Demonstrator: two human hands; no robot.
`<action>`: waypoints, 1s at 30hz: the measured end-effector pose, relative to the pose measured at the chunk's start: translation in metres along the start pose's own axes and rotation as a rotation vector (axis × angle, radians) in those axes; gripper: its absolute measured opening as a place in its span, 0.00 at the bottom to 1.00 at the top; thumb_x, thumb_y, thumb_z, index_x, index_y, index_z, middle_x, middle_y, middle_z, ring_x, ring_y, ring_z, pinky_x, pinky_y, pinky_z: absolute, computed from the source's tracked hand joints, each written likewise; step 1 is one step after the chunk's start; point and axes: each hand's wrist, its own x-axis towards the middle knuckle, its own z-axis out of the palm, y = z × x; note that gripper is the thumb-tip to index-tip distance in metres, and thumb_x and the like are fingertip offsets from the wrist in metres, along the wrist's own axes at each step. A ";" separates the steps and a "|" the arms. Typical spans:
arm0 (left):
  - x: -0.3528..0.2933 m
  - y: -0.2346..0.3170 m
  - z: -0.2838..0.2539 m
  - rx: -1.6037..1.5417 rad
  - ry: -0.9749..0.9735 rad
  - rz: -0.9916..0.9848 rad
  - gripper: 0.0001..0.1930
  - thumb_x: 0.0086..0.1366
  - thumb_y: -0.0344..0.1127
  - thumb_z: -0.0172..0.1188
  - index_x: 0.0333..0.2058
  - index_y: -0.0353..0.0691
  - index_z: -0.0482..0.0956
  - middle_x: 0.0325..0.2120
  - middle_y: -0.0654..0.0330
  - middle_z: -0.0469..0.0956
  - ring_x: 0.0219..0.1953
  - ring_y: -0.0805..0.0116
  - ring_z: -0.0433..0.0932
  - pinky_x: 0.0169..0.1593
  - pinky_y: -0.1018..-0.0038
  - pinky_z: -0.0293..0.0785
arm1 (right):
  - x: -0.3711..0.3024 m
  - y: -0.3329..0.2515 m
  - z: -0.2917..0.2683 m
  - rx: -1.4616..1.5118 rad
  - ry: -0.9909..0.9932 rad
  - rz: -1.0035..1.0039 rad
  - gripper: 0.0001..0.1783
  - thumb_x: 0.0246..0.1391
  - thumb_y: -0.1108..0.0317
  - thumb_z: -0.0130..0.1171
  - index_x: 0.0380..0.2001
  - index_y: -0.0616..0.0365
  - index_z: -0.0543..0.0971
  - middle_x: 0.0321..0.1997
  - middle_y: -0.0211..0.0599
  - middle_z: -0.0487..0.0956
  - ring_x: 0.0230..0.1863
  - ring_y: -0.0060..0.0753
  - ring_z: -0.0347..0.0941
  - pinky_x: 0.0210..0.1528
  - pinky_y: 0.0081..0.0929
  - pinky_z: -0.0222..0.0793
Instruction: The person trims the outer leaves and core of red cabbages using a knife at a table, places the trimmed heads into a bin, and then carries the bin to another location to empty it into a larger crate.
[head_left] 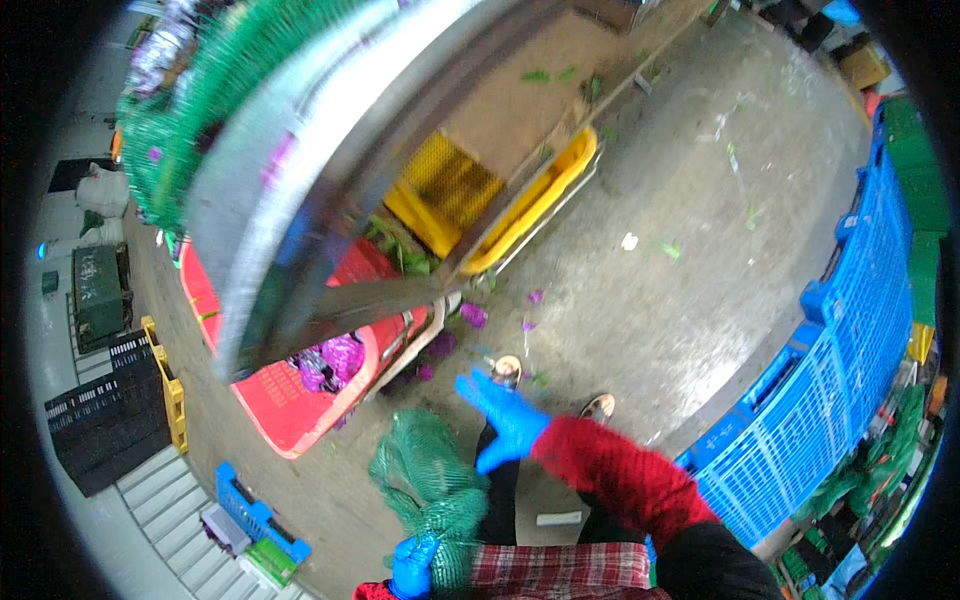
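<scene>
My left hand [413, 567], in a blue glove, is closed on a green mesh bag [425, 480] at the lower middle. The bag hangs in front of my legs, bunched where I grip it; its contents cannot be made out. My right hand [508, 418], also blue-gloved, reaches out past the bag with its fingers spread and nothing in them. Ahead and to the left of it stands a red basket [285, 420] with purple bundles [338, 362] inside.
A metal-topped table [340, 110], blurred, leans across the upper left with full green net sacks [230, 90] at its far side. Underneath is a yellow crate [575, 170]. Blue pallets [780, 430] stand along the right. Purple scraps [473, 315] and leaves lie on the concrete floor.
</scene>
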 end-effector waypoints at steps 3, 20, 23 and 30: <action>-0.012 0.084 0.042 0.382 -0.163 0.466 0.31 0.60 0.39 0.59 0.61 0.39 0.60 0.46 0.55 0.78 0.41 0.62 0.79 0.43 0.68 0.76 | -0.049 0.010 0.092 -0.495 0.159 -0.393 0.40 0.48 0.63 0.65 0.65 0.49 0.62 0.67 0.57 0.59 0.67 0.57 0.57 0.66 0.45 0.56; -0.118 0.297 0.118 0.665 0.234 1.146 0.27 0.68 0.43 0.51 0.62 0.41 0.62 0.60 0.53 0.66 0.60 0.57 0.66 0.64 0.61 0.60 | -0.178 -0.435 -0.313 0.444 -0.143 -0.237 0.19 0.59 0.61 0.54 0.40 0.70 0.81 0.38 0.51 0.82 0.42 0.42 0.79 0.49 0.38 0.74; -0.157 0.397 0.137 -0.565 -0.401 0.845 0.24 0.72 0.42 0.42 0.61 0.37 0.60 0.57 0.52 0.67 0.57 0.57 0.68 0.62 0.62 0.63 | -0.165 -0.438 -0.322 0.616 0.152 -0.197 0.17 0.56 0.63 0.56 0.42 0.66 0.79 0.39 0.49 0.81 0.42 0.42 0.78 0.48 0.38 0.74; -0.019 0.513 0.066 -0.805 0.553 1.335 0.16 0.60 0.30 0.59 0.47 0.33 0.77 0.46 0.53 0.78 0.46 0.57 0.76 0.52 0.64 0.70 | -0.152 -0.428 -0.315 0.338 0.105 0.032 0.20 0.49 0.68 0.62 0.48 0.58 0.76 0.42 0.44 0.80 0.43 0.43 0.77 0.46 0.38 0.73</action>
